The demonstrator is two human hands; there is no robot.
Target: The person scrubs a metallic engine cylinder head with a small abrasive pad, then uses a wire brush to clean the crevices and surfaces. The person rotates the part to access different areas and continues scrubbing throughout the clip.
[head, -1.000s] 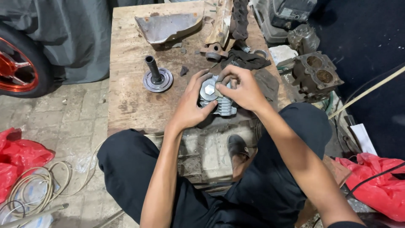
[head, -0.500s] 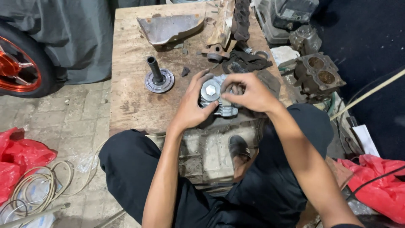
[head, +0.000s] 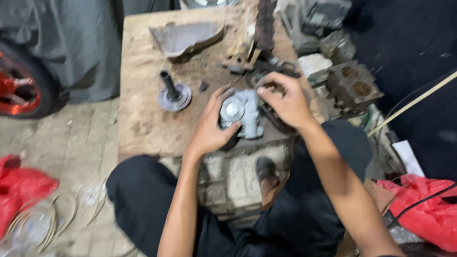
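A metal engine part is sitting on the worktop between both hands; a flanged shaft is standing left (upright), a broken cover lying behind.

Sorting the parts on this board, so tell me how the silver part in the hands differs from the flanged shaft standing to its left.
The silver metal part is light grey, blocky and finned, held between the left hand and right hand. The flanged shaft is darker, a slim post rising from a round disc, standing untouched. The silver part looks bulkier. Both are metal and sit over the same wooden board.
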